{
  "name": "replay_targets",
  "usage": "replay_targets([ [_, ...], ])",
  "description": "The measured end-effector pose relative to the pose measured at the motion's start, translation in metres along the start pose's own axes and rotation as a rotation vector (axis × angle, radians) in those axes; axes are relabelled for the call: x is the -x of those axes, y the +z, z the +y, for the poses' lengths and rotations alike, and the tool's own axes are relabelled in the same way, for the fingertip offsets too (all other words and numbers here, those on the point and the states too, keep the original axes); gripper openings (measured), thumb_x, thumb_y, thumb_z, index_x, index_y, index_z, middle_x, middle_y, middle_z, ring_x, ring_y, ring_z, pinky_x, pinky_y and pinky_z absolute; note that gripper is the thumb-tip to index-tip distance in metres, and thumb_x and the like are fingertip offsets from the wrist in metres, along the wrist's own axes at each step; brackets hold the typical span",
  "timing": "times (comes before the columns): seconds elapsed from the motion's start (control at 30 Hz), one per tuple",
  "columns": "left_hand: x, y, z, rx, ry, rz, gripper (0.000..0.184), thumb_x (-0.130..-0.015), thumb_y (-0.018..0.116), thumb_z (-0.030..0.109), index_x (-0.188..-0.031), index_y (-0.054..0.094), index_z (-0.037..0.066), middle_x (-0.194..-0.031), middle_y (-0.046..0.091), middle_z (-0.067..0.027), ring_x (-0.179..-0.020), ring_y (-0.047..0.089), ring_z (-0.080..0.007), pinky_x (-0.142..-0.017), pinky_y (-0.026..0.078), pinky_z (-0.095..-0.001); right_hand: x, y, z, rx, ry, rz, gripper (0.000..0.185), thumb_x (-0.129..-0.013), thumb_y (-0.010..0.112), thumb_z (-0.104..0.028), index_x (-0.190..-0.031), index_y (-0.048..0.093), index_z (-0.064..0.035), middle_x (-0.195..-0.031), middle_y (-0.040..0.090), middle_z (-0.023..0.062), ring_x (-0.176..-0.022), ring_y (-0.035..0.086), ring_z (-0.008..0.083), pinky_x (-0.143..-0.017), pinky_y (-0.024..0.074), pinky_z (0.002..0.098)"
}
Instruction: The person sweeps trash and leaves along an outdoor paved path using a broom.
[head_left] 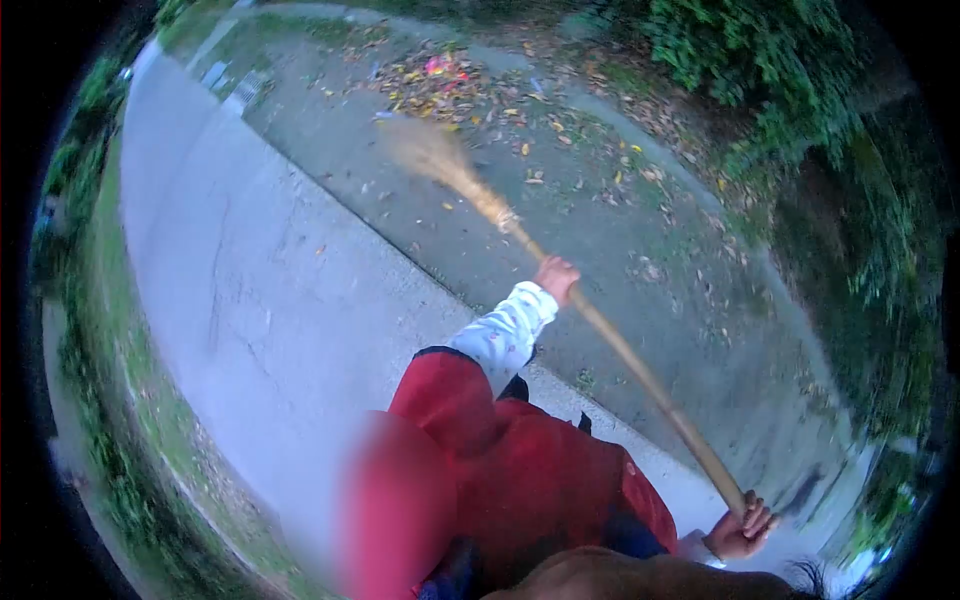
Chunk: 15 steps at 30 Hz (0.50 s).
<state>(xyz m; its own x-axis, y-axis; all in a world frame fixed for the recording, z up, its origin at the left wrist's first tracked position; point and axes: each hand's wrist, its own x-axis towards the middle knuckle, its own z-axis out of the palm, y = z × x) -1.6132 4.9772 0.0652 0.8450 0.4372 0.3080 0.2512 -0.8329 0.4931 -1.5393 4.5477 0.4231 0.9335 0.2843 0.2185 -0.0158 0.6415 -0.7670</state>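
Note:
A long broom [640, 370] slants across the head view, its wooden handle running from the lower right up to the bristles [428, 152], which are blurred and point to the upper left. Around the middle of the handle my left hand [557, 278] is closed, its arm stretched forward in a white patterned sleeve. Near the handle's top end, at the lower right, the fingers of my right hand [742, 528] are wrapped round the wood. Just beyond the bristles lies a heap of dry leaves [425, 85] with some pink-red bits in it.
A pale concrete path [250, 310] runs along the left, with a raised edge beside the darker ground [640, 260]. Scattered leaves [650, 175] lie on that ground towards a curb. Green bushes [750, 60] stand at the upper right; a grass strip [140, 380] borders the far left.

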Motion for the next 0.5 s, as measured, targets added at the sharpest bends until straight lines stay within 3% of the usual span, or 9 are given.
replay_targets([
  [0.1,-0.04,-0.039,0.038,-0.014,0.034,0.082,0.023,-0.05,0.065,0.013,-0.072,0.058,0.012,-0.075,0.054,-0.0067,-0.084,0.053,-0.0295,-0.086,0.04,-0.0449,-0.032,-0.034,-0.025,0.134,-0.142,0.164,0.019,-0.079,0.055,-0.018,-0.07,0.04,-0.0105,-0.051,0.026,-0.0036,-0.057,0.034,0.0102,-0.073,0.0348,0.0299],
  [0.17,-0.053,-0.072,0.077,-0.018,-0.02,0.038,0.022,-0.05,0.065,0.013,-0.071,0.057,0.013,-0.075,0.054,-0.0061,-0.083,0.053,-0.0285,-0.084,0.04,-0.043,-0.057,-0.07,-0.057,-0.214,-0.004,-0.143,0.024,-0.08,0.051,-0.015,-0.065,0.033,-0.0122,-0.052,0.026,-0.0031,-0.059,0.033,0.0114,-0.07,0.0337,0.0291],
  [0.23,-0.049,-0.093,0.101,-0.036,-0.062,0.001,0.021,-0.051,0.065,0.013,-0.07,0.057,0.013,-0.074,0.054,-0.0056,-0.083,0.053,-0.0277,-0.083,0.041,-0.0417,-0.077,-0.082,-0.085,-0.12,0.014,-0.014,0.026,-0.081,0.047,-0.011,-0.063,0.028,-0.0135,-0.054,0.029,-0.0018,-0.056,0.03,0.0112,-0.066,0.0328,0.028],
  [0.3,-0.024,-0.098,0.128,-0.061,-0.084,-0.028,0.02,-0.052,0.064,0.014,-0.07,0.057,0.013,-0.074,0.054,-0.0052,-0.083,0.053,-0.027,-0.082,0.041,-0.041,-0.095,-0.101,-0.096,-0.232,0.045,-0.071,0.026,-0.082,0.048,-0.011,-0.063,0.029,-0.0118,-0.054,0.028,-0.0017,-0.054,0.03,0.0118,-0.064,0.0329,0.0276],
  [0.37,0.019,-0.099,0.146,-0.017,-0.155,0.016,0.021,-0.052,0.065,0.014,-0.071,0.058,0.013,-0.074,0.055,-0.005,-0.083,0.053,-0.0266,-0.081,0.041,-0.0402,-0.107,-0.077,-0.078,0.265,-0.15,0.346,0.025,-0.083,0.047,-0.013,-0.064,0.031,-0.0111,-0.054,0.029,-0.0019,-0.053,0.031,0.0119,-0.063,0.0334,0.028],
  [0.43,0.072,-0.078,0.142,-0.064,-0.204,-0.015,0.025,-0.051,0.067,0.016,-0.075,0.06,0.013,-0.075,0.055,-0.0052,-0.082,0.053,-0.0261,-0.081,0.041,-0.0395,-0.105,-0.086,-0.068,0.335,-0.071,0.375,0.022,-0.084,0.047,-0.014,-0.066,0.034,-0.0102,-0.054,0.031,-0.0023,-0.052,0.032,0.0116,-0.063,0.0342,0.0286],
  [0.5,0.116,-0.055,0.137,-0.161,-0.309,-0.252,0.024,-0.051,0.067,0.021,-0.073,0.062,0.015,-0.078,0.059,-0.0039,-0.084,0.055,-0.0231,-0.082,0.04,-0.0398,-0.098,-0.124,-0.068,-0.025,0.258,-0.002,0.018,-0.085,0.047,-0.015,-0.071,0.04,-0.009,-0.055,0.032,-0.0029,-0.05,0.034,0.0109,-0.063,0.0354,0.0293],
])
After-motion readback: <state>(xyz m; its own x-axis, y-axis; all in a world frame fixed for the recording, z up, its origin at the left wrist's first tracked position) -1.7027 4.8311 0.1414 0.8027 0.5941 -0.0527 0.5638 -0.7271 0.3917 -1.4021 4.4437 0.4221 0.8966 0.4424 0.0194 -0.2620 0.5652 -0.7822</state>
